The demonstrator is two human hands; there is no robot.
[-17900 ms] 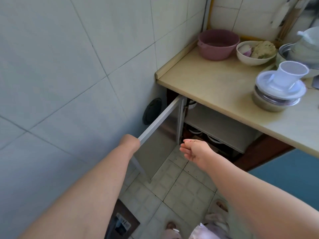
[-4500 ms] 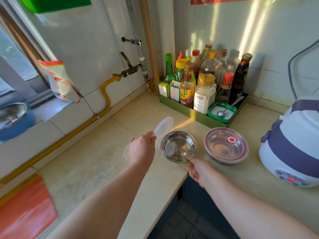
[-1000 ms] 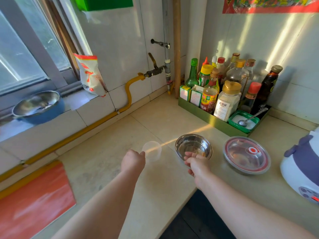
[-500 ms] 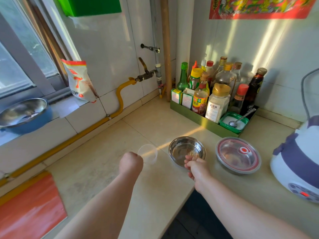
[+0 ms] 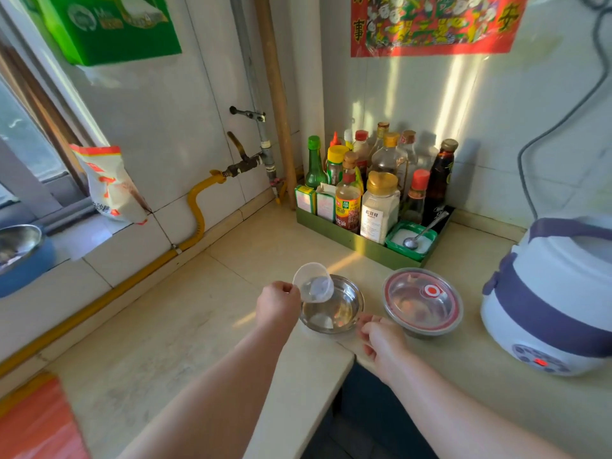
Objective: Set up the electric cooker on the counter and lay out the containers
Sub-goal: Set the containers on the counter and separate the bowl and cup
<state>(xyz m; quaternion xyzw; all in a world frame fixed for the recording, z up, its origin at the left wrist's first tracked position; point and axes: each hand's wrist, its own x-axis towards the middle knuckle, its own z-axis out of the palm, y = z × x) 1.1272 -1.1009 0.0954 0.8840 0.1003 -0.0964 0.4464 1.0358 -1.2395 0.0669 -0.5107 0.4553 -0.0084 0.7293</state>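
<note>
Sunlit kitchen corner with white tiled walls

A pale stone counter [image 5: 185, 326] fills the corner; bands of warm sunlight streak the right wall and cross the counter. A window [image 5: 20, 150] with a dark frame sits at the left above a tiled ledge. A yellow gas hose [image 5: 195, 207] runs along the wall base to a metal pipe [image 5: 261, 134]. A red poster [image 5: 433, 24] hangs high on the right wall, a green box [image 5: 109, 28] on the left

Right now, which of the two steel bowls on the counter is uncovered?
The left steel bowl, under the tilted clear cup; the right bowl wears a red-rimmed lid.
</note>
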